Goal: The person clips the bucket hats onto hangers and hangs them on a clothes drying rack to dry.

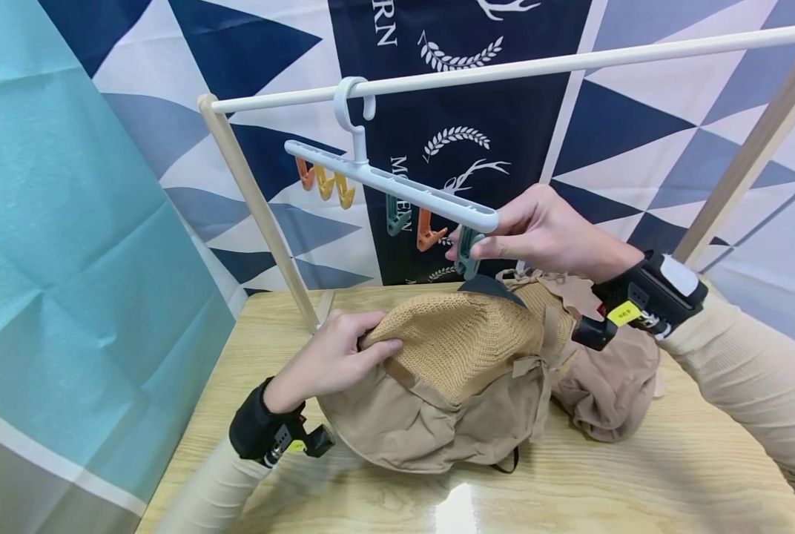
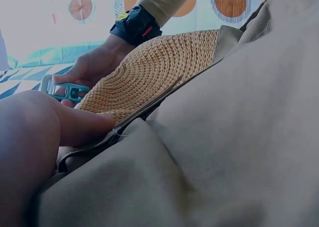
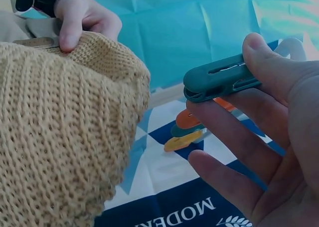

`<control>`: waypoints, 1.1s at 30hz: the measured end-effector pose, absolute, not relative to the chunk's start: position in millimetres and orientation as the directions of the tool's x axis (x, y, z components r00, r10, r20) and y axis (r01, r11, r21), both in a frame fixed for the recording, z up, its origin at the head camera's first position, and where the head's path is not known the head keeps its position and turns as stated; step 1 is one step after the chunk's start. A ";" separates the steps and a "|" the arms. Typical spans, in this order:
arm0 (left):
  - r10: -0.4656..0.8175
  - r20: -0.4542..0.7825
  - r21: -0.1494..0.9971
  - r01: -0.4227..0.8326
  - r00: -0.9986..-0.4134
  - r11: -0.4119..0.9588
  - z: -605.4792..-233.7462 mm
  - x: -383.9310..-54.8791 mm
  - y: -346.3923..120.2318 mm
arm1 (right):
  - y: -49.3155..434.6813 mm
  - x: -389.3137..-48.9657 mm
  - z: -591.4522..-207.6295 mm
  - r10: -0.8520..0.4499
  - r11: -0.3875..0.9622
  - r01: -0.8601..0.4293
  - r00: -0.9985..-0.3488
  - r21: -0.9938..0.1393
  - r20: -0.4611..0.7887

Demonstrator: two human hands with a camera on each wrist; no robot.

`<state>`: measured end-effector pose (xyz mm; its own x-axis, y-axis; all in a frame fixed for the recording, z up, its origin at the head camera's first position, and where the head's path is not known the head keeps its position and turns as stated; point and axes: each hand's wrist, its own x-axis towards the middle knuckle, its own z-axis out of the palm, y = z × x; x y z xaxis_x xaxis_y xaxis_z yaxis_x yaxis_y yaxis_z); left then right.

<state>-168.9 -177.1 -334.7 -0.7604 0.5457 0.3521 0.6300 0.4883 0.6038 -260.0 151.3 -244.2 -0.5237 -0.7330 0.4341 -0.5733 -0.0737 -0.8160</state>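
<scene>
My left hand (image 1: 331, 357) pinches the edge of a sun hat (image 1: 464, 337) with a tan knitted crown and a beige cloth brim, thumb on the near side. The hat is tilted up over the table. My right hand (image 1: 551, 231) pinches a dark green clip (image 1: 467, 252) between thumb and fingers at the near right end of a pale blue clip hanger (image 1: 397, 182). In the right wrist view the clip's rounded tip (image 3: 192, 87) points toward the hat, with a gap between them. Orange (image 1: 429, 231), yellow and green clips hang along the bar.
The hanger hooks over a white rail (image 1: 504, 70) on a wooden frame, with posts (image 1: 253, 200) left and right. Behind the held hat, another brown cloth hat (image 1: 607, 382) lies on the wooden table (image 1: 571, 482). A patterned curtain (image 1: 331, 256) stands behind; a teal sheet (image 1: 84, 245) hangs left.
</scene>
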 end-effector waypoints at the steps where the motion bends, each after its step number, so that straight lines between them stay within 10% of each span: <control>1: 0.544 0.346 0.604 0.625 -0.764 0.494 -333.9 -168.8 -176.7 | 150.9 -259.6 -244.5 -0.730 -0.074 -0.578 -0.524 -0.813 0.439; 33: 0.573 0.385 0.505 0.684 -0.724 0.526 -315.5 -176.5 -157.9 | 139.6 -243.5 -244.5 -0.675 0.021 -0.637 -0.577 -0.770 0.459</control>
<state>-176.5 -157.9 -315.5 -0.7240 0.5726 0.3846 0.6842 0.5258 0.5053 -243.5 139.6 -244.5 -0.5774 -0.6752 0.4591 -0.6372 0.0210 -0.7704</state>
